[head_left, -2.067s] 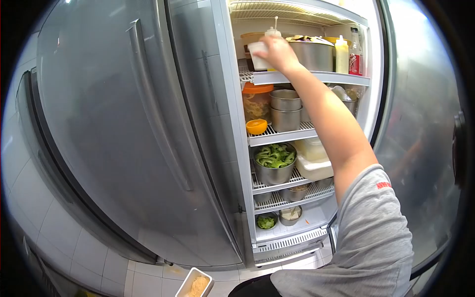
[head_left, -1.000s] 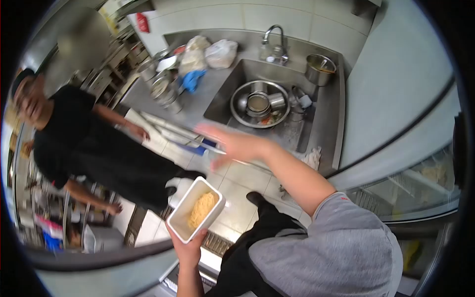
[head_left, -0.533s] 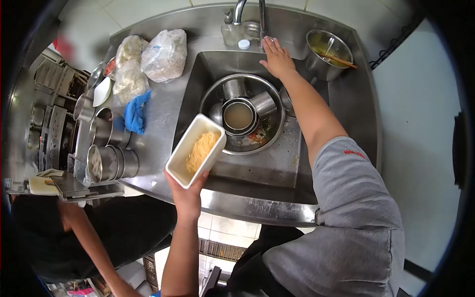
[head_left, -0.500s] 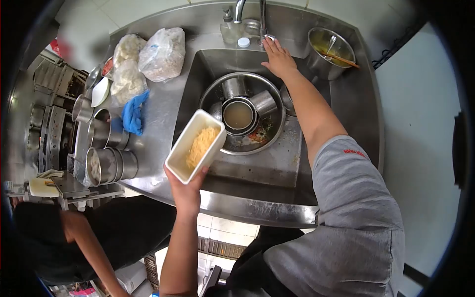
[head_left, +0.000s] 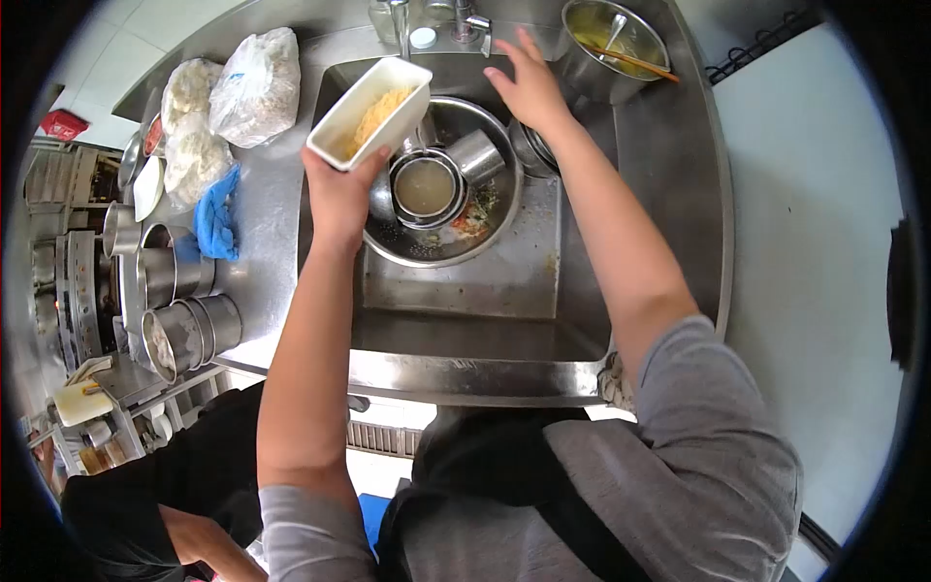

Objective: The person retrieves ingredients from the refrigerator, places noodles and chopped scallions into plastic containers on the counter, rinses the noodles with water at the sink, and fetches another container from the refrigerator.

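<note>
- The left hand [head_left: 339,199] holds the white tub [head_left: 335,134] by its near end. Its grip is snug, with the thumb on one side.
- Thin yellow shreds [head_left: 378,118] sit inside the tub. The tub is up above the edge of the sink [head_left: 456,286] and partly over the big metal bowl [head_left: 407,246].
- The right hand [head_left: 531,95] has its fingers spread wide and holds nothing. It is near the tap [head_left: 467,27], but I cannot tell if a finger touches it.
- The bowl in the sink has a small pot of cloudy water [head_left: 425,187], a metal cup [head_left: 475,158] on its side and food bits [head_left: 473,218].
- The tub could tip, because one hand holds only one end. Then shreds could fall into the dirty bowl.
- If the tap runs hard, water could bounce off the metal things and wet the shreds, since the tub has no lid on.
- The right arm is close to the tall pot [head_left: 611,85] with a spoon and a wooden stick [head_left: 635,62] in it. A quick swing could bump the stick and spill the yellow stuff.
- On the tabletop [head_left: 262,223] are plastic bags [head_left: 257,87] and a blue cloth [head_left: 217,215]. Another person [head_left: 107,504] is near, so a bump could shake the tub.
</note>
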The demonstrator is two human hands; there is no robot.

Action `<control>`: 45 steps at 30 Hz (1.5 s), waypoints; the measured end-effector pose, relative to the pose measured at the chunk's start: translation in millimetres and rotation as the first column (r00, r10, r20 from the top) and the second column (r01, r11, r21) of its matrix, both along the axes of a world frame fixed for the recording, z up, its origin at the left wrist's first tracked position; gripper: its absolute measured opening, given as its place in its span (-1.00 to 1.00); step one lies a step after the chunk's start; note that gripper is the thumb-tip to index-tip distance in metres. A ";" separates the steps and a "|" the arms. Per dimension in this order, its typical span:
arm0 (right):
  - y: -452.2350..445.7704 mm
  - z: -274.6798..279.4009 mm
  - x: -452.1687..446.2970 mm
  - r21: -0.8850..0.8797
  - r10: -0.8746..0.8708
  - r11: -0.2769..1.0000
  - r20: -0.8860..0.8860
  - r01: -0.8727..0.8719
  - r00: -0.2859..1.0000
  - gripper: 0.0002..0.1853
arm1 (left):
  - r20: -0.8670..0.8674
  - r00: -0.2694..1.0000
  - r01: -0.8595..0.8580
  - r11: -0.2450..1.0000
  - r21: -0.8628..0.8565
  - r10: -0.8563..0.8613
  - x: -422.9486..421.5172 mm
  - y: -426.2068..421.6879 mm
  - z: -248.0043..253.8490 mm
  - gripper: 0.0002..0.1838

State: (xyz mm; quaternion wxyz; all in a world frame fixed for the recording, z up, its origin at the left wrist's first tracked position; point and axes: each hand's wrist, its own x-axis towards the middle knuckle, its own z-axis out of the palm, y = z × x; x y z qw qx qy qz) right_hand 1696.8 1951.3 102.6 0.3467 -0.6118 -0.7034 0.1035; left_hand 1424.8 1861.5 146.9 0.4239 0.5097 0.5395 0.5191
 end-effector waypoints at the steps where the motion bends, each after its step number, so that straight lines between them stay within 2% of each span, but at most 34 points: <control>1: -18.4 1.3 5.3 0.145 -0.041 0.987 -0.165 0.066 0.985 -0.47 | -0.045 0.999 0.007 1.000 0.014 -0.006 3.9 7.8 -2.0 -0.35; 4: -87.8 27.7 7.5 0.063 -0.135 0.980 -0.480 0.187 0.867 -0.63 | 0.009 0.999 0.045 0.999 0.031 -0.045 10.4 28.4 -10.4 -0.32; 6: -135.8 40.5 -1.6 0.081 -0.155 0.973 -0.472 0.218 0.868 -0.68 | 0.040 0.996 0.083 0.995 0.049 -0.085 12.2 38.7 -11.8 -0.31; 8: -180.8 43.6 -8.7 -0.032 -0.156 0.987 -0.449 0.159 0.880 -0.69 | 0.061 0.993 0.103 0.994 0.038 -0.105 9.4 44.8 -17.1 -0.30; 10: -227.6 46.3 -17.1 -0.127 -0.120 0.989 -0.346 0.080 0.931 -0.69 | 0.061 0.990 0.122 0.992 0.026 -0.123 4.0 51.4 -27.3 -0.28; 12: -272.1 40.7 -25.5 -0.208 -0.114 0.977 -0.337 0.044 0.935 -0.69 | 0.065 0.989 0.131 0.991 0.039 -0.134 -0.2 54.6 -34.9 -0.27; 13: -293.6 36.4 -26.3 -0.215 -0.077 0.976 -0.246 0.023 0.966 -0.69 | 0.061 0.988 0.138 0.989 0.044 -0.141 -2.0 57.6 -35.1 -0.26; 14: -312.0 37.3 -28.6 -0.245 -0.054 0.969 -0.277 -0.016 0.959 -0.69 | 0.060 0.988 0.142 0.988 0.056 -0.145 -2.6 56.7 -33.0 -0.32; 15: -329.2 38.0 -30.4 -0.269 -0.052 0.963 -0.268 -0.022 0.962 -0.68 | 0.135 0.977 0.157 0.985 0.070 -0.165 -3.3 57.6 -35.5 -0.33; 17: -357.6 38.1 -33.7 -0.282 -0.054 0.959 -0.252 -0.020 0.966 -0.68 | 0.162 0.970 0.178 0.984 0.024 -0.179 -5.1 54.8 -27.0 -0.32; 21: -391.5 40.1 -39.2 -0.392 -0.119 0.920 -0.233 0.019 0.965 -0.68 | 0.165 0.966 0.195 0.980 0.042 -0.199 -4.4 59.9 -28.4 -0.25; 23: -394.8 42.3 -41.8 -0.357 -0.110 0.934 -0.249 0.015 0.962 -0.69 | 0.216 0.950 0.211 0.974 0.086 -0.225 -3.3 62.6 -30.2 -0.25; 25: -391.6 51.7 -45.9 -0.302 -0.043 0.953 -0.101 0.011 0.994 -0.70 | 0.195 0.957 0.199 0.976 0.085 -0.213 -1.7 59.3 -18.9 -0.25; 29: -375.3 55.7 -57.8 -0.299 -0.062 0.954 -0.213 -0.004 0.975 -0.71 | 0.197 0.959 0.188 0.978 0.085 -0.202 -4.9 58.4 -4.1 -0.25; 31: -361.7 53.2 -61.4 -0.251 -0.035 0.968 -0.202 -0.017 0.979 -0.69 | 0.248 0.944 0.206 0.976 0.067 -0.217 -7.4 61.7 -1.3 -0.26; 33: -343.6 53.7 -64.5 -0.126 0.042 0.990 -0.110 -0.056 0.993 -0.70 | 0.230 0.946 0.215 0.973 0.088 -0.229 -9.2 64.2 1.4 -0.27; 35: -318.2 59.2 -68.1 -0.130 0.033 0.990 -0.158 -0.053 0.987 -0.70 | 0.218 0.942 0.238 0.966 0.104 -0.255 -9.4 67.9 3.7 -0.27; 37: -283.3 52.5 -62.3 -0.221 -0.057 0.975 -0.361 -0.025 0.931 -0.73 | 0.209 0.945 0.238 0.967 0.092 -0.252 -11.9 65.2 8.4 -0.24; 39: -231.4 39.4 -51.7 -0.247 -0.098 0.969 -0.485 -0.028 0.869 -0.77 | 0.217 0.945 0.231 0.969 0.086 -0.245 -13.7 57.5 13.8 -0.23; 41: -167.5 22.5 -44.0 -0.374 -0.188 0.926 -0.569 -0.048 0.800 -0.80 | 0.168 0.961 0.209 0.974 0.085 -0.221 -19.5 43.3 21.5 -0.18; 43: -99.4 -5.8 -32.9 -0.476 -0.206 0.870 -0.587 -0.128 0.783 -0.80 | 0.140 0.972 0.179 0.982 0.063 -0.186 -27.8 25.9 23.6 -0.16; 45: -33.2 -28.2 -23.5 -0.470 -0.133 0.878 -0.423 -0.091 0.896 -0.78 | 0.121 0.976 0.174 0.983 0.064 -0.181 -42.2 3.5 22.6 -0.15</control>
